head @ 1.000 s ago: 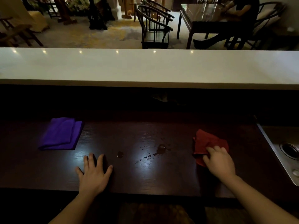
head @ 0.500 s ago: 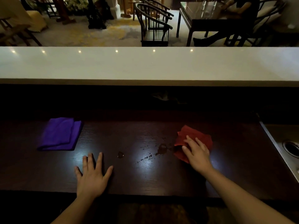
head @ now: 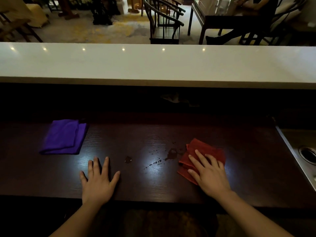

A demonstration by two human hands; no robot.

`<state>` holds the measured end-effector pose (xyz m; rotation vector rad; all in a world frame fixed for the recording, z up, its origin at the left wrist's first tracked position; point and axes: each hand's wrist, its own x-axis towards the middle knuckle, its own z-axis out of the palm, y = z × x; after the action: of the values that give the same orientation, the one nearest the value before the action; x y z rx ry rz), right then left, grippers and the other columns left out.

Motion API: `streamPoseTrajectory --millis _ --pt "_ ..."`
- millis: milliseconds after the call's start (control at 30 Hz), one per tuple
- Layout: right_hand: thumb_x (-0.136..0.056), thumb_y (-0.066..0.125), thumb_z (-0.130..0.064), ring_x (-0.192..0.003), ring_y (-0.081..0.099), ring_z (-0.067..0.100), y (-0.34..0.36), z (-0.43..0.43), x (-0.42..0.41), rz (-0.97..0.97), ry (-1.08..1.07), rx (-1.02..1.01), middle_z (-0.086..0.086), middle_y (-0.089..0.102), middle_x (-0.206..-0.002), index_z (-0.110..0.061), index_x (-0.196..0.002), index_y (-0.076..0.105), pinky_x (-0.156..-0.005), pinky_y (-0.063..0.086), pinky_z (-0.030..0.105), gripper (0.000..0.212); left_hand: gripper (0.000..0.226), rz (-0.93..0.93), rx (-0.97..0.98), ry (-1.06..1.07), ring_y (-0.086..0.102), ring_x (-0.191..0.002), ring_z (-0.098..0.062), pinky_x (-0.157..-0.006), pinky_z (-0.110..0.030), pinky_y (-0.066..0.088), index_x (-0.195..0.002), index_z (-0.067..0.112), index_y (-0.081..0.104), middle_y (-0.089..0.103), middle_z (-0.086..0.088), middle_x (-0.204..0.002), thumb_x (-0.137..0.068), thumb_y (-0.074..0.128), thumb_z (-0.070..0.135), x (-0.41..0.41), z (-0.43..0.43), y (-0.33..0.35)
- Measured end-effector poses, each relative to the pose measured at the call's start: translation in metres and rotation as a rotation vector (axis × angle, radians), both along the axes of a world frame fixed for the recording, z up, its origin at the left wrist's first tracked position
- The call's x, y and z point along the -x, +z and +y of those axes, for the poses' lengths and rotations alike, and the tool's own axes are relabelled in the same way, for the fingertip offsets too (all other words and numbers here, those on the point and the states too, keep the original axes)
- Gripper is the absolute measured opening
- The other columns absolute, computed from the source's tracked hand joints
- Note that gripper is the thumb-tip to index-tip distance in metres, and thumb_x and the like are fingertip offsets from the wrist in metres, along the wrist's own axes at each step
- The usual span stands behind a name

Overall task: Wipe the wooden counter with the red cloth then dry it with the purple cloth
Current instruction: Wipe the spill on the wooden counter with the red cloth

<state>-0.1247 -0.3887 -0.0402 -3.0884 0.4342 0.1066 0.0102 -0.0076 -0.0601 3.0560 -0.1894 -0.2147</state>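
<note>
Now, right hand (head: pixel 210 177) flat atop red cloth (head: pixel 204 147), left hand (head: pixel 98 183) splayed on wooden counter (head: pixel 136 134).

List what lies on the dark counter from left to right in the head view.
Purple cloth → left hand → lone drop → puddle → red cloth, pressed by the right hand → sink.

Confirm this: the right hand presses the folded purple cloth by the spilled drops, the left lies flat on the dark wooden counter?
No: in the head view the right hand presses the rumpled red cloth; the folded purple cloth lies untouched. The rest holds.
</note>
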Motion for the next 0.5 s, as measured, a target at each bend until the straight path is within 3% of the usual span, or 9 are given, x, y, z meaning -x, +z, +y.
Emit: streamPoseTrajectory --millis 100,233,400,500 --pt "-0.088 0.022 -0.071 -0.128 0.036 0.028 0.001 -0.012 -0.019 0.037 -0.086 0.029 -0.008 0.032 -0.155 -0.043 -0.143 0.033 -0.092 0.035 0.045 0.063 0.081 0.001 -0.002 0.002 -0.015 -0.148 -0.026 -0.116 -0.057 -0.008 -0.154 0.035 -0.002 -0.005 -0.011 -0.164 -0.085 0.008 0.077 0.001 -0.001 0.001" --pt "-0.091 0.026 -0.066 -0.145 0.008 0.030 -0.006 -0.024 -0.041 0.061 -0.215 -0.144 -0.010 0.013 -0.161 -0.044 -0.148 0.021 -0.115 0.010 0.053 0.061 0.080 -0.007 -0.005 0.003 -0.015 -0.148 -0.025 -0.116 -0.057 -0.008 -0.154 0.036 -0.002 -0.005 -0.011 -0.164 -0.085 0.007 0.077 0.001 -0.001 0.000" --pt "-0.094 0.012 -0.064 -0.148 -0.004 0.023 -0.008 -0.005 0.001 -0.001 -0.139 -0.146 -0.015 0.004 -0.160 -0.045 -0.149 0.014 -0.119 0.003 0.047 0.058 0.084 -0.021 -0.008 0.001 -0.012 -0.149 -0.026 -0.116 -0.057 -0.006 -0.154 0.036 -0.001 -0.002 -0.012 -0.164 -0.082 0.003 0.078 0.002 -0.001 0.000" --pt "-0.094 0.005 -0.064 -0.147 -0.007 0.016 -0.005 0.019 0.022 -0.020 -0.125 -0.249 -0.021 0.004 -0.158 -0.051 -0.145 0.017 -0.118 -0.003 0.041 0.055 0.083 -0.030 -0.016 0.007 -0.011 -0.149 -0.027 -0.116 -0.057 -0.005 -0.154 0.035 -0.001 0.000 -0.012 -0.164 -0.083 0.003 0.078 0.002 -0.002 0.000"
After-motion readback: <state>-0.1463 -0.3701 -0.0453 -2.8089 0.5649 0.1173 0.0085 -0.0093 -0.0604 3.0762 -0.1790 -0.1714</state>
